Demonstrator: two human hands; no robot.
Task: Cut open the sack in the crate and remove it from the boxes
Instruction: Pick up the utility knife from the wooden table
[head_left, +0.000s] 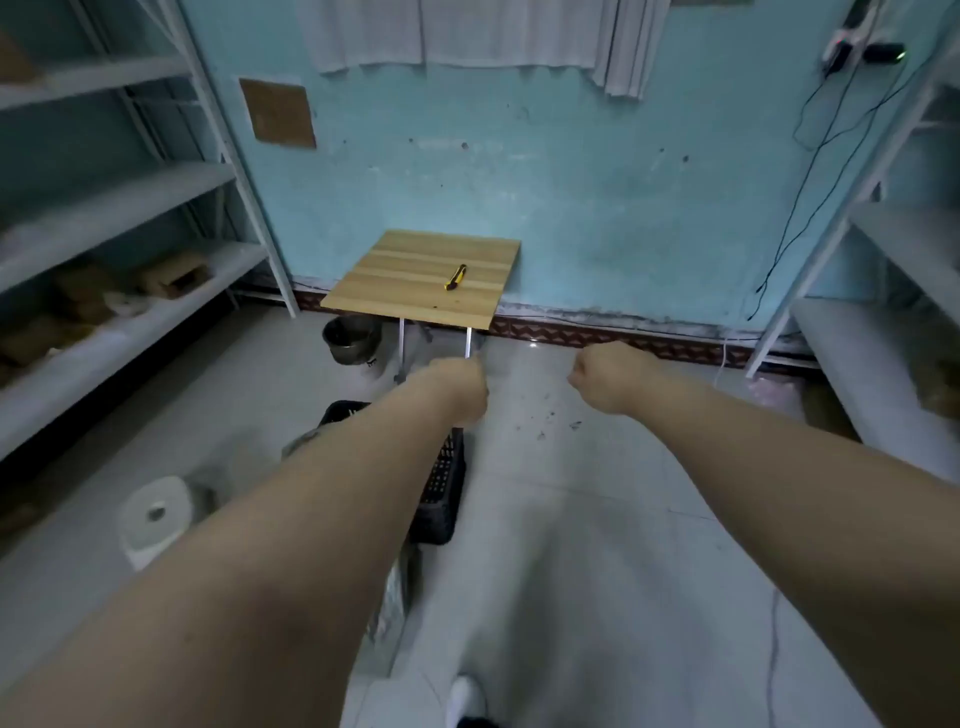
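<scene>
Fingers on the left hand (460, 387) and right hand (605, 376) curl in; I cannot tell if they hold anything. The black crate (441, 488) sits under the left fingers, and a yellow knife (456, 277) lies on the desk (395, 286) beyond.

Tabletop (421, 280) ahead of left hand (460, 387) = matt wood, metal legs (468, 340); crate (441, 488) under that hand: black plastic mesh.

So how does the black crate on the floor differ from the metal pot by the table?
The black crate is boxy with latticed walls; the metal pot is round with smooth walls. The crate is largely hidden behind the left forearm; the pot shows fully. Both stand on the floor.
</scene>
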